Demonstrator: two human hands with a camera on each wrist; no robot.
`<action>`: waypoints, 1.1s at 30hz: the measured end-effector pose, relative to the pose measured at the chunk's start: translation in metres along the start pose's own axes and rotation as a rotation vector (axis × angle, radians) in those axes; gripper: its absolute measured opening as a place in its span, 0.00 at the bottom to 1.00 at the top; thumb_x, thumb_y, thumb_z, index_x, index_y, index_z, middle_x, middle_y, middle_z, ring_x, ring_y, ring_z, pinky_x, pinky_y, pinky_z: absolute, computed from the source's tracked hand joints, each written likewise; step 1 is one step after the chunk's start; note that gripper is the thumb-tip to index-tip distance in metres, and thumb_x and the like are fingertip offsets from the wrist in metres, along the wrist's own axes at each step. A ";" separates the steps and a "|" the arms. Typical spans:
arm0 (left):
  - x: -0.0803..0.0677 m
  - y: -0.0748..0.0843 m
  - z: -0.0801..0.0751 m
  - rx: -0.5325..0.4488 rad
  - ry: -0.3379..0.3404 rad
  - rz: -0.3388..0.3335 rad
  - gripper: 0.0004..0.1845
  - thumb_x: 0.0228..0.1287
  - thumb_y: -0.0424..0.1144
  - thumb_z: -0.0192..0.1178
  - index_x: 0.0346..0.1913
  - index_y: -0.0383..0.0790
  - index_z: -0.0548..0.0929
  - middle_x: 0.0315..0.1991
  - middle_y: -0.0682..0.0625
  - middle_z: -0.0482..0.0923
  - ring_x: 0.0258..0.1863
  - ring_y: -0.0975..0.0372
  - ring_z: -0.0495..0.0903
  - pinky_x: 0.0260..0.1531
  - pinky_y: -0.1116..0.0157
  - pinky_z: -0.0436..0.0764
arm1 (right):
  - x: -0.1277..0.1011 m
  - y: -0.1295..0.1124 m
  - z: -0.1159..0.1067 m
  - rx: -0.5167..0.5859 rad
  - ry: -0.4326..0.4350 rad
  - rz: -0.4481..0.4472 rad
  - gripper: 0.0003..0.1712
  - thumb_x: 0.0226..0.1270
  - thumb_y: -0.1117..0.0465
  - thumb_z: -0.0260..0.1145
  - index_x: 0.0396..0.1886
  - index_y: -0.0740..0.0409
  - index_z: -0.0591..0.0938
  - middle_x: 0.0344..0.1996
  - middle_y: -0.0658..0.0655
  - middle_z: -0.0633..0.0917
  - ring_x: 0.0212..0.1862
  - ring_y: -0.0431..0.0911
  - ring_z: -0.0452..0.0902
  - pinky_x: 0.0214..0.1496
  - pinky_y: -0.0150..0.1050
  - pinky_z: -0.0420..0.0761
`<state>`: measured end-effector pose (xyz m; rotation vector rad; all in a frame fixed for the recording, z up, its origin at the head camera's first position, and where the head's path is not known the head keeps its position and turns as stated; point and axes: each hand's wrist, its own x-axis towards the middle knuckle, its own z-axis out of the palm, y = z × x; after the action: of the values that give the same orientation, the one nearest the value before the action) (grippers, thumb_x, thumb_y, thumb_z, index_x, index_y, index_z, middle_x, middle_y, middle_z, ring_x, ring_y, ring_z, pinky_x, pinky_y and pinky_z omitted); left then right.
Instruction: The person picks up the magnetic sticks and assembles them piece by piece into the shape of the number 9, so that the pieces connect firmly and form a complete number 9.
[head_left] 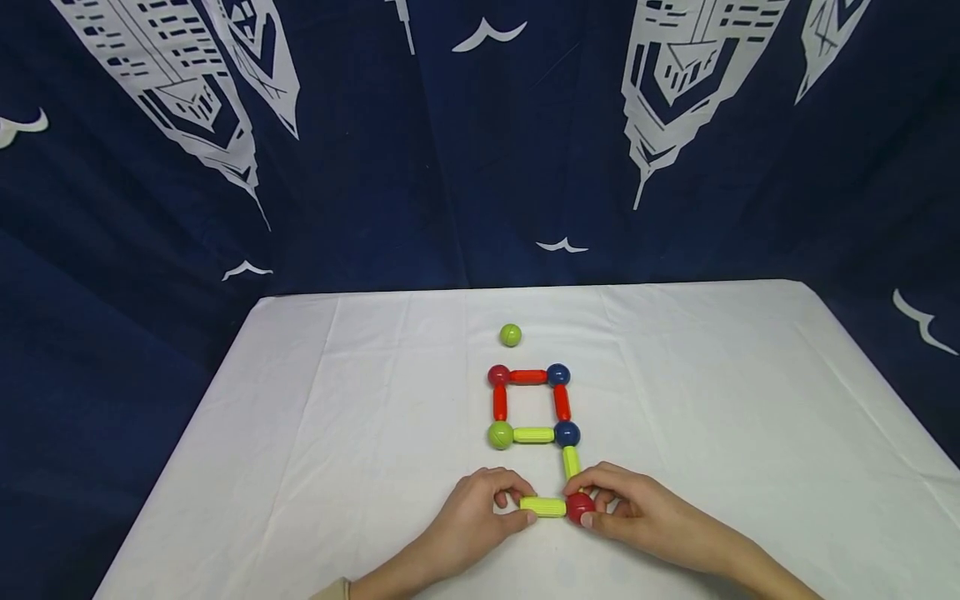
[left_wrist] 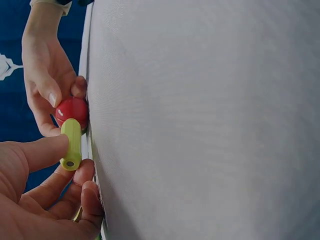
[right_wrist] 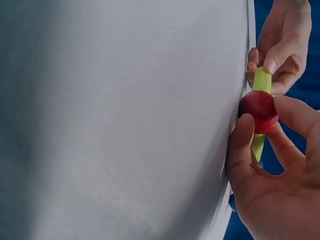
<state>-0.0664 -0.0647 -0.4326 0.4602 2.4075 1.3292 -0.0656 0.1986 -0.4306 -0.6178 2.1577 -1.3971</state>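
My left hand pinches the left end of a yellow-green magnetic rod between thumb and fingers. The rod's other end meets a red ball, which my right hand grips with thumb and fingertips. From that ball a second yellow-green rod runs up to a dark blue ball, its lower end partly hidden by the right fingers. In the left wrist view the held rod shows a small grey disc at its end. The right wrist view has the red ball between my fingertips.
Beyond the hands, a square of rods and balls lies flat, with a red rod at its top and a green ball at its lower left corner. A loose green ball sits farther back on the white tablecloth. A navy curtain hangs behind.
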 end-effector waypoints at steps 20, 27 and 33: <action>0.031 -0.017 -0.052 -0.072 0.249 0.114 0.09 0.61 0.33 0.68 0.44 0.45 0.85 0.32 0.57 0.78 0.31 0.62 0.74 0.27 0.70 0.71 | -0.001 0.001 0.000 -0.005 0.004 0.005 0.17 0.69 0.56 0.66 0.56 0.47 0.80 0.42 0.52 0.80 0.39 0.45 0.76 0.36 0.33 0.79; 0.065 -0.025 -0.072 -0.047 0.340 0.133 0.13 0.62 0.33 0.67 0.49 0.40 0.83 0.38 0.55 0.81 0.35 0.61 0.75 0.29 0.69 0.72 | -0.001 0.000 0.000 -0.002 0.005 0.004 0.17 0.69 0.56 0.66 0.56 0.47 0.80 0.43 0.52 0.79 0.39 0.45 0.76 0.36 0.33 0.79; 0.099 -0.030 -0.085 -0.037 0.376 0.117 0.15 0.61 0.32 0.67 0.51 0.38 0.83 0.43 0.46 0.81 0.38 0.59 0.76 0.34 0.65 0.75 | -0.001 0.000 0.001 0.007 0.003 0.012 0.17 0.69 0.56 0.66 0.57 0.47 0.80 0.44 0.53 0.79 0.39 0.46 0.76 0.36 0.33 0.79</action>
<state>-0.1959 -0.0993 -0.4303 0.3728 2.6827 1.6340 -0.0642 0.1990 -0.4306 -0.5989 2.1543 -1.4001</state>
